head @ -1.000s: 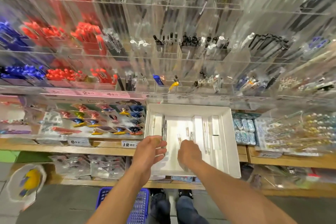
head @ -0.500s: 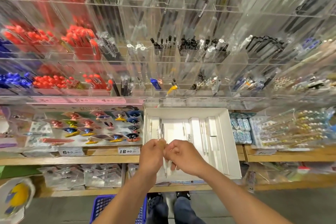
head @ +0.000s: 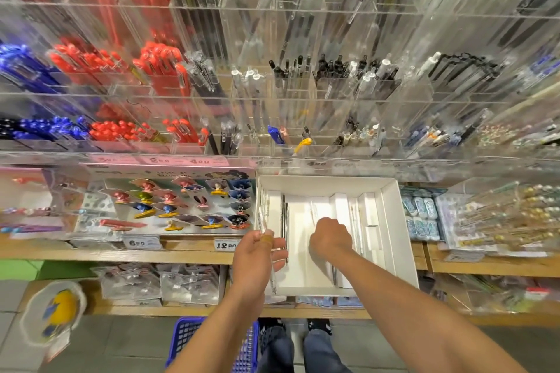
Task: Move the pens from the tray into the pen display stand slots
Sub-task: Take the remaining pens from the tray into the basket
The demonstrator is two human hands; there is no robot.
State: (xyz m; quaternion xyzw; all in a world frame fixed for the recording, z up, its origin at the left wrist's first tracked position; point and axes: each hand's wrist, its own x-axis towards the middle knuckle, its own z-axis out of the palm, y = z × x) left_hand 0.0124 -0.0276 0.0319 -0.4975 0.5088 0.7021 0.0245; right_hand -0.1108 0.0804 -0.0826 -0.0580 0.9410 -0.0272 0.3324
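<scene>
A white tray (head: 394,221) sits on the wooden shelf and holds dark pens (head: 283,221) on the left and clear pens (head: 355,221) on the right. My left hand (head: 257,257) hovers at the tray's left edge. It grips a bunch of clear pens (head: 273,277) that point down, and its thumb wears a plaster. My right hand (head: 330,239) is down in the middle of the tray, fingers curled under. A clear pen (head: 313,211) sticks out past its knuckles. The clear acrylic display stand (head: 303,130) rises above the tray, its slots partly filled.
Red pens (head: 157,63) and blue pens (head: 45,127) fill the stand's left slots. A card display of small toys (head: 181,206) lies left of the tray, packets of erasers (head: 421,215) to its right. A blue basket (head: 188,342) stands on the floor by my feet.
My hands met in front of the tray half a second ago and have now parted. The left hand keeps the clear pens. The right hand has gone back into the tray.
</scene>
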